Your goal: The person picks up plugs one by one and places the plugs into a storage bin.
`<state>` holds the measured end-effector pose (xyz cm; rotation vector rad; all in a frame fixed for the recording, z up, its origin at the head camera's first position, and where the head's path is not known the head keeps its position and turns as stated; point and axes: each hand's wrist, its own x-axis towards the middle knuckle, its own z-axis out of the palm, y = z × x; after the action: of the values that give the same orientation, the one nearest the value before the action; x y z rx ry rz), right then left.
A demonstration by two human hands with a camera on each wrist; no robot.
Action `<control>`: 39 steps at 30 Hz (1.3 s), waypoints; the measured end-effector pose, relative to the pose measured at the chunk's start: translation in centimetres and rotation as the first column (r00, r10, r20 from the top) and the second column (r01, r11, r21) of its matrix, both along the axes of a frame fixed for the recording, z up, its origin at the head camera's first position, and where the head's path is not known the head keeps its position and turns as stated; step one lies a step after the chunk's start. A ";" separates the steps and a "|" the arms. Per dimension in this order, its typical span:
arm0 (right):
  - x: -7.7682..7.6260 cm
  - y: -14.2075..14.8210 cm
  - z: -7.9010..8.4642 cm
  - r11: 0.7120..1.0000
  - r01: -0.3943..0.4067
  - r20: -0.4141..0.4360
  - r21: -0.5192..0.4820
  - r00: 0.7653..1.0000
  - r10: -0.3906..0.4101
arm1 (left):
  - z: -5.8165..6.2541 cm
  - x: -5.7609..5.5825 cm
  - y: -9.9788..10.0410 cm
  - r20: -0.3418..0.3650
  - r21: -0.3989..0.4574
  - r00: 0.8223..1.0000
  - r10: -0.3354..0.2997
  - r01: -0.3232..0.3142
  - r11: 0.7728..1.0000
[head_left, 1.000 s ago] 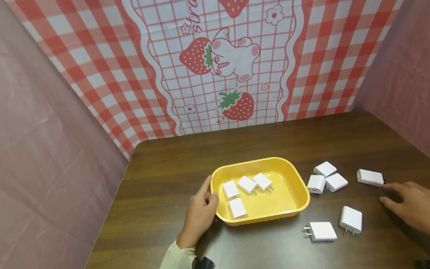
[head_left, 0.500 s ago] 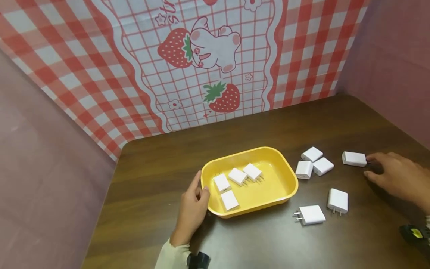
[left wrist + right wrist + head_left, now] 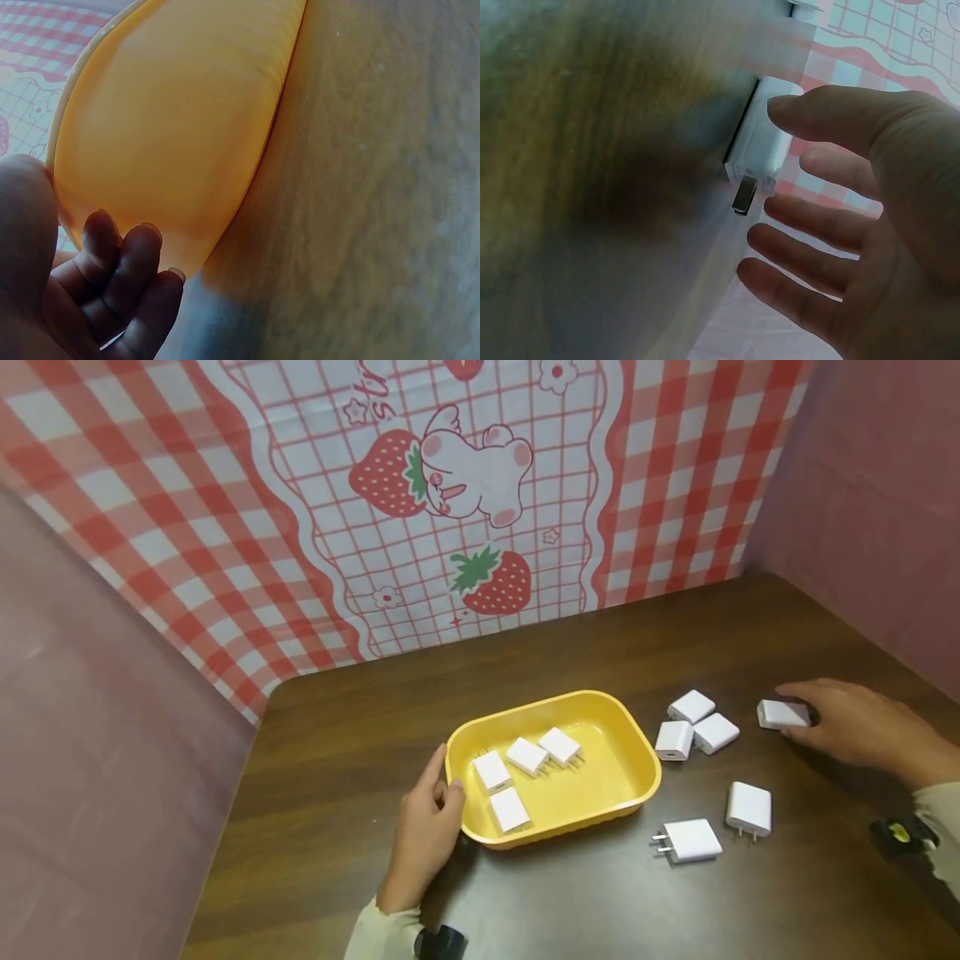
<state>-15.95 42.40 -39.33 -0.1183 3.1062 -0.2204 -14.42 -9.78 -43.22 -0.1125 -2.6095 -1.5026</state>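
Ten white plastic block chargers [image 3: 692,841], head view: metal prongs visible on several; six on dark brown wood-look table [image 3: 315,793], four in yellow rounded-rectangle plastic tray [image 3: 600,785].
Tray: upright, mid-table, well off the table's left edge.
Tray chargers: two end to end by tray's left end, two side by side toward its far wall.
Cluster: three chargers bunched just past tray's right end.
Loose pair: just beside each other, off tray's near right corner; one has prongs toward tray, other toward table's near side.
Outer charger [image 3: 780,714]: right of cluster, closest of all to table's right edge, lying on table.
Left hand [image 3: 423,831]: holding tray at its left end, thumb at rim.
Right hand [image 3: 862,727]: at outer charger, thumb and fingers on opposite sides of it.
Cloth [image 3: 480,485]: red-and-white checked, strawberry print, upright along table's far edge.
Left wrist view: curled fingertips [image 3: 142,244] against tray's outer wall; table at right.
Right wrist view: fingers spaced wide, thumb tip overlapping outer charger, metal prong showing at its lower end; firm pinch, can't tell.
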 end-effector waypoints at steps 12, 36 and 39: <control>-0.8 -0.3 0.0 1.000 -0.008 0.044 -0.020 0.999 0.009 | -0.1 -0.1 -0.2 -0.010 -0.013 1.000 -0.002 0.002 1.000; -0.9 -3.2 3.0 0.998 -0.054 -0.129 -0.044 0.990 0.048 | 0.4 0.0 -0.1 0.005 -0.023 1.000 -0.004 0.004 1.000; -0.5 -4.5 3.6 0.997 -0.054 -0.165 -0.057 0.985 0.044 | 0.4 0.1 -0.2 0.009 -0.023 1.000 -0.005 0.005 1.000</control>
<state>-16.46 37.88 -35.69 -0.2257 3.2553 -0.3202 -14.37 -9.93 -42.83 -0.1144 -2.6363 -1.4784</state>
